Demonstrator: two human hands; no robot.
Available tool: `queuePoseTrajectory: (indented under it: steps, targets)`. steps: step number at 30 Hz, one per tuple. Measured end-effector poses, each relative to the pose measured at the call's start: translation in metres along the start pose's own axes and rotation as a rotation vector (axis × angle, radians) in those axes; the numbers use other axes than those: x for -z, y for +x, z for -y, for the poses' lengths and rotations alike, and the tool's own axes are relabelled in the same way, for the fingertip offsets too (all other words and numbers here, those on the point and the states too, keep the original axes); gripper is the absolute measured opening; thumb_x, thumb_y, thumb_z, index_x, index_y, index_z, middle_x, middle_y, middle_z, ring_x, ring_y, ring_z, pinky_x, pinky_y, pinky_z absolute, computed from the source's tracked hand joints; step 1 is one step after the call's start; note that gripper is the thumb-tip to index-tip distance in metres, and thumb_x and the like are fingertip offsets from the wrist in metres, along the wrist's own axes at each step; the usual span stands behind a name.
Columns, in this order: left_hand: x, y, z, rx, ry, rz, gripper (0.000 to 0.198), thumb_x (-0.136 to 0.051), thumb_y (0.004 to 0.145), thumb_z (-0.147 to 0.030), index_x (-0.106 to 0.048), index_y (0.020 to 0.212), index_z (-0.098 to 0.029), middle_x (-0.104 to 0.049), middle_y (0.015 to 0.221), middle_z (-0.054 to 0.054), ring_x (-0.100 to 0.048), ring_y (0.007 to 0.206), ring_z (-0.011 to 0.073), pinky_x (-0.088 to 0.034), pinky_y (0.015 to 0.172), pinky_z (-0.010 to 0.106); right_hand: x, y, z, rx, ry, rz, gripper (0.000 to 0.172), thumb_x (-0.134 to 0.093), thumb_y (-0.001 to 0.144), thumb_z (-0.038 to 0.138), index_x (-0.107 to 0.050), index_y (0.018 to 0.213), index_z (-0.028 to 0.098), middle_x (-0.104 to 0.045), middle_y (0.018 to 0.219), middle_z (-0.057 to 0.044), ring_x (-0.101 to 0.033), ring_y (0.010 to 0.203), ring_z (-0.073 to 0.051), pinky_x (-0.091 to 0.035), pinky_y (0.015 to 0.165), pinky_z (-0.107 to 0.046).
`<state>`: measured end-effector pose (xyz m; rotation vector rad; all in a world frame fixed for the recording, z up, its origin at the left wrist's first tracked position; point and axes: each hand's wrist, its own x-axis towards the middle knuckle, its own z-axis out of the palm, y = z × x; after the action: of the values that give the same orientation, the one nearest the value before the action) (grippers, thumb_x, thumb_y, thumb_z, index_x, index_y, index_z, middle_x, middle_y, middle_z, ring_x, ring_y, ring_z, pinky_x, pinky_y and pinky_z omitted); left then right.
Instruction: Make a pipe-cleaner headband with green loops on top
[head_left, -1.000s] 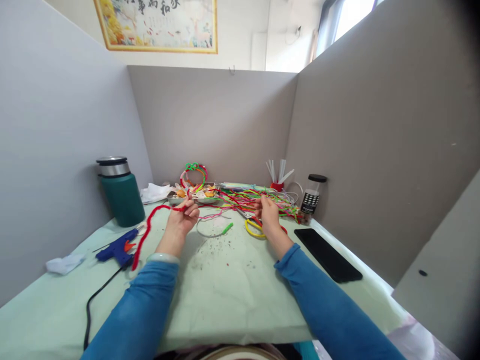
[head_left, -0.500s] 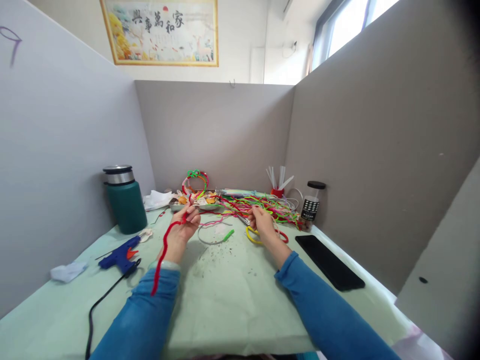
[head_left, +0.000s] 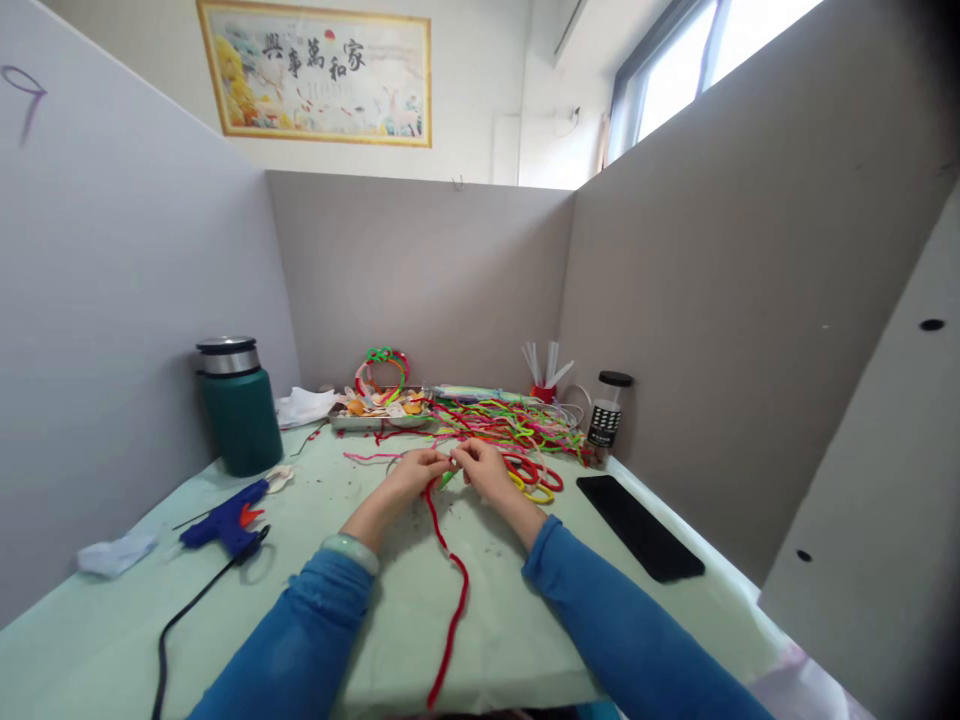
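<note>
Near the middle of the table, my left hand [head_left: 420,472] pinches a red pipe cleaner [head_left: 459,600], whose long tail hangs in a wavy line toward the front edge. My right hand [head_left: 480,468] is closed too, its fingertips meeting the left ones at the pipe cleaner's upper end. The exact grip there is small and partly hidden by the fingers. Under the hands shows a bit of a green-wrapped headband [head_left: 448,480], mostly covered. Just right of my right hand lie scissors with red and yellow handles [head_left: 541,490].
Behind the hands lies a pile of coloured pipe cleaners [head_left: 510,420]. A metal tray [head_left: 352,424] holds small pieces and a decorated hoop [head_left: 384,355]. On the left are a green bottle [head_left: 244,420] and a blue glue gun [head_left: 229,520]; on the right, a black phone [head_left: 641,528] and a jar [head_left: 606,420].
My hands were apart and have come together at the middle. The red pipe cleaner swung from over my left forearm to hang between my arms. The view has shifted slightly.
</note>
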<state>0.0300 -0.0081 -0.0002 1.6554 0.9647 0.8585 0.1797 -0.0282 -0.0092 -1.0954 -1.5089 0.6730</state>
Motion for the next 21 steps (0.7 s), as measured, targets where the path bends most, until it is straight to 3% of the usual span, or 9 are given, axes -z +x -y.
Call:
queuePoseTrajectory:
  steps: [6,14,18,21]
  targets:
    - [-0.002,0.003,0.000,-0.047,0.145,-0.073,0.029,-0.060,0.066,-0.043,-0.056,0.063,-0.014,-0.043,0.047,-0.004,-0.031,0.043,0.0069,-0.021,0.046,0.023,-0.001,0.002,-0.004,-0.129,0.024,0.005,0.022,-0.056,0.074,0.035,-0.056,0.062,0.016,-0.045,0.041,0.006,-0.038,0.036,-0.007,-0.030,0.040,-0.020]
    - [-0.004,0.003,-0.004,-0.136,0.423,-0.199,0.022,-0.057,0.067,-0.036,-0.061,0.059,-0.016,-0.049,0.049,-0.002,-0.041,0.053,0.0116,-0.024,0.051,0.023,-0.006,0.005,-0.012,-0.126,0.034,-0.019,0.014,-0.053,0.072,0.025,-0.058,0.061,0.018,-0.047,0.043,0.005,-0.041,0.038,-0.009,-0.031,0.041,-0.020]
    - [-0.009,0.000,-0.010,-0.144,0.368,-0.167,0.021,-0.059,0.067,-0.035,-0.059,0.058,-0.015,-0.048,0.049,-0.002,-0.039,0.051,0.0103,-0.024,0.050,0.022,-0.005,0.006,-0.014,0.007,-0.132,-0.150,0.009,-0.054,0.068,0.021,-0.058,0.061,0.019,-0.057,0.056,0.002,-0.050,0.053,-0.011,-0.036,0.051,-0.021]
    - [-0.010,-0.001,-0.010,-0.074,0.141,-0.090,0.027,-0.059,0.069,-0.038,-0.053,0.057,-0.014,-0.043,0.046,-0.004,-0.032,0.044,0.0072,-0.023,0.047,0.022,-0.004,0.006,-0.010,-0.006,-0.103,-0.165,0.011,-0.052,0.070,0.025,-0.057,0.063,0.019,-0.053,0.051,0.004,-0.048,0.048,-0.011,-0.035,0.049,-0.021]
